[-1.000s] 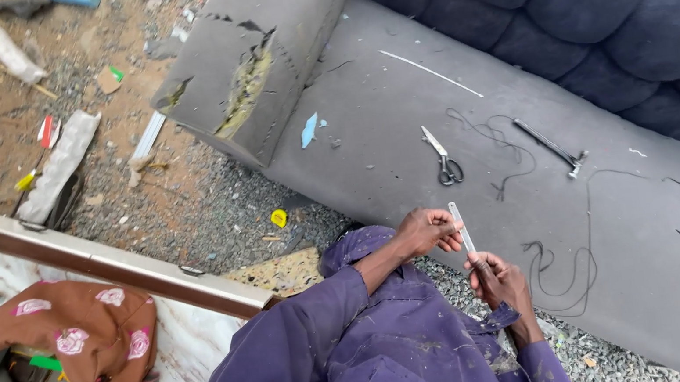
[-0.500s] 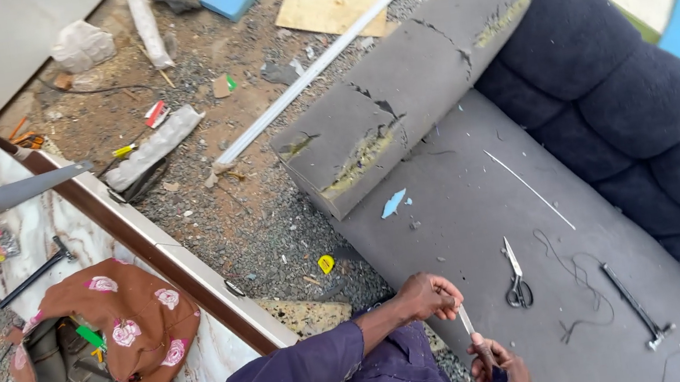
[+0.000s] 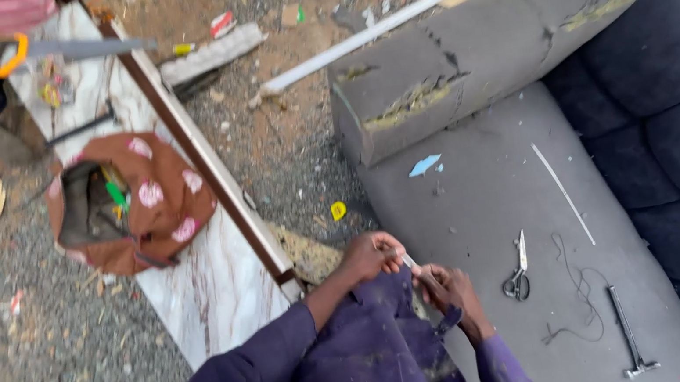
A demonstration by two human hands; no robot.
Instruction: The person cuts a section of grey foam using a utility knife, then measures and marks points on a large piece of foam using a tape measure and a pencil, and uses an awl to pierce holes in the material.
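While our left hand (image 3: pixel 374 254) and right hand (image 3: pixel 451 289) each close around an end of a thin pale strip (image 3: pixel 411 262), we work over the grey sofa seat (image 3: pixel 483 197), scissors (image 3: pixel 516 271) nearby, gravel ground (image 3: pixel 74 379) alongside.

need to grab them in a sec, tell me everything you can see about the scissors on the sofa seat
The scissors lie flat on the grey sofa seat, just to the right of the person's right hand but not touching it. They look like metal, with pale blades pointing up toward the armrest and dark looped handles nearest the person. The blades look shut or nearly so. A thin dark thread lies loose beside them; nothing holds them.
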